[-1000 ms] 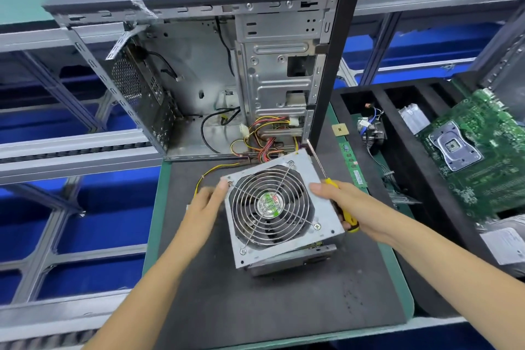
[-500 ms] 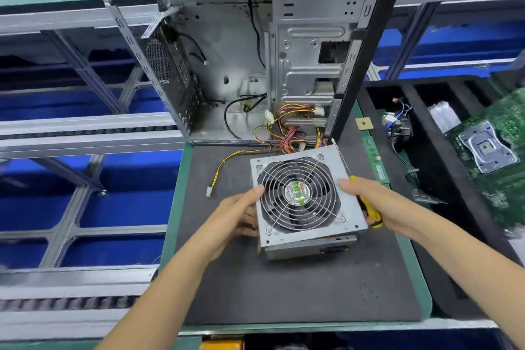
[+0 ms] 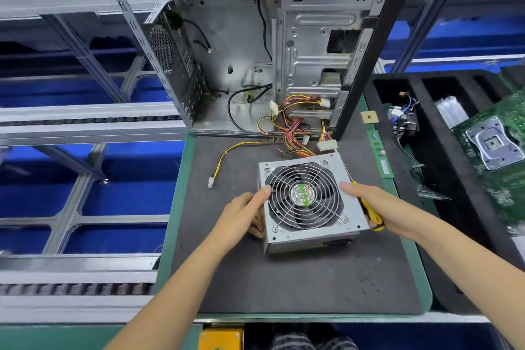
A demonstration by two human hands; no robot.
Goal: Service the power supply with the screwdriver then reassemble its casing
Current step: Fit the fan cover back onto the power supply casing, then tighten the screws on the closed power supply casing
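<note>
An electronics assembly or repair workshop. An opened computer case (image 3: 272, 45) stands on a grey-matted surface (image 3: 298, 278) beside conveyor rails (image 3: 85, 122). A foam tray (image 3: 426, 150) holds a motherboard (image 3: 494, 148).

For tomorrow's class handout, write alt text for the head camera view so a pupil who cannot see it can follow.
Two hands hold a grey power supply, fan grille up, on a dark mat: the left hand grips its left side, the right hand its right while holding a yellow-handled screwdriver. Its coloured wires run into an open computer case behind.

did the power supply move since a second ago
Yes: the power supply has come slightly toward the person, away from the computer case.
</note>
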